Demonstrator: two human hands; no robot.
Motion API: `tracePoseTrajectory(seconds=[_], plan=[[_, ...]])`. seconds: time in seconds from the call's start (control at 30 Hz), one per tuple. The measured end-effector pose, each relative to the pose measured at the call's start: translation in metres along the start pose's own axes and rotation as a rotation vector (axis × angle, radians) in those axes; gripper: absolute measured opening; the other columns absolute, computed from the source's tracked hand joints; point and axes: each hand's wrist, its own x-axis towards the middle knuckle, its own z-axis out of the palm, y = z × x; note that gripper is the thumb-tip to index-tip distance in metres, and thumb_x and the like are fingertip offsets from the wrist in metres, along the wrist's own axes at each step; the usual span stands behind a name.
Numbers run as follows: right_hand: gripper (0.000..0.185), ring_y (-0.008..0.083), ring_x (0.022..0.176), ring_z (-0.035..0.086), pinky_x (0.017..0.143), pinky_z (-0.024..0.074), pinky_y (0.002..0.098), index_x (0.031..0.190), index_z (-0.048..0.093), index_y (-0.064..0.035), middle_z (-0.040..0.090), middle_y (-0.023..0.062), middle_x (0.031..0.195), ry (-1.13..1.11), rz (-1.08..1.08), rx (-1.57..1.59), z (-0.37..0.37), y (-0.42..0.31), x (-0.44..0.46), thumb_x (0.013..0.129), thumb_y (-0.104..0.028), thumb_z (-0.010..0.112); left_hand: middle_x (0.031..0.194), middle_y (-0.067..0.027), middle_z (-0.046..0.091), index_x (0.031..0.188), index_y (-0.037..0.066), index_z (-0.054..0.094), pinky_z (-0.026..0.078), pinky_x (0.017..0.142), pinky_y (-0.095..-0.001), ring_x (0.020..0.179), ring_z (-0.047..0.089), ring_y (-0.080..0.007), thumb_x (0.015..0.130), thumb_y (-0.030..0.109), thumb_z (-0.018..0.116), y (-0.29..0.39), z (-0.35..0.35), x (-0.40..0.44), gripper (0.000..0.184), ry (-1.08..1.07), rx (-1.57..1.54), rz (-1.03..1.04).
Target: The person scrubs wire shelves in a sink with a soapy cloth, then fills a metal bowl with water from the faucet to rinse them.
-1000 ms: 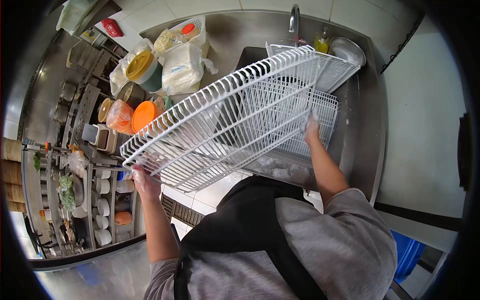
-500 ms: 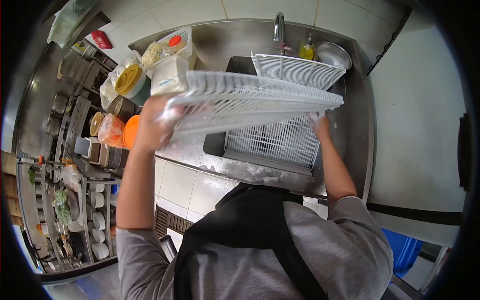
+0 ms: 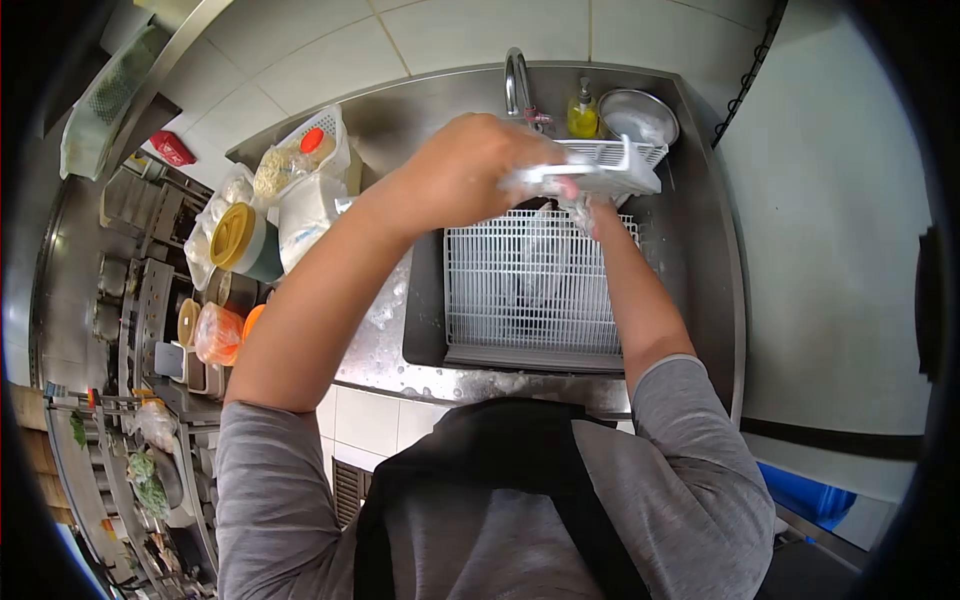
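Observation:
A white wire rack (image 3: 600,180) is lifted above the sink and seen nearly edge-on. My left hand (image 3: 490,160) is closed around its left end, with foam by the fingers. My right hand (image 3: 596,214), also foamy, grips the rack from below near the middle; its fingers are partly hidden and blurred. Beneath my hands, another white wire rack (image 3: 530,280) lies in the sink basin (image 3: 425,300). Behind the lifted rack a further white rack (image 3: 648,153) leans at the back of the sink, mostly covered.
At the back are a faucet (image 3: 515,85), a yellow soap bottle (image 3: 582,112) and a metal bowl (image 3: 640,115). A white basket (image 3: 340,150) with food bags and a yellow-lidded container (image 3: 235,235) stand on the left. A pale panel (image 3: 820,250) rises on the right.
The lifted rack has turned from showing its broad face to nearly edge-on. My left hand has moved right and up with it; my right hand has shifted slightly left. The view has shifted a little.

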Motion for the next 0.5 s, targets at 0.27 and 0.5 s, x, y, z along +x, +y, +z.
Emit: tracePoseTrajectory(seconds=[0.27, 0.5], plan=[[0.020, 0.0262, 0.078, 0.058, 0.060, 0.0494, 0.0403, 0.096, 0.055, -0.0078, 0.058, 0.0109, 0.095, -0.047, 0.176, 0.062, 0.009, 0.020, 0.041, 0.087, -0.023, 0.046, 0.085, -0.0150, 0.064, 0.098, 0.011, 0.065, 0.048, 0.066, -0.0398, 0.077, 0.061, -0.0326, 0.070, 0.008, 0.061, -0.022, 0.028, 0.057, 0.029, -0.175, 0.117, -0.043], [0.019, 0.0261, 0.073, 0.059, 0.054, 0.0480, 0.0392, 0.098, 0.052, -0.0059, 0.058, 0.0122, 0.088, 0.015, 0.339, 0.013, 0.017, 0.027, 0.053, 0.089, -0.018, 0.041, 0.083, -0.0083, 0.066, 0.099, 0.021, 0.065, 0.050, 0.069, -0.0381, 0.080, 0.064, -0.0273, 0.072, 0.019, 0.066, -0.037, 0.054, 0.106, 0.027, -0.212, 0.352, -0.014]])
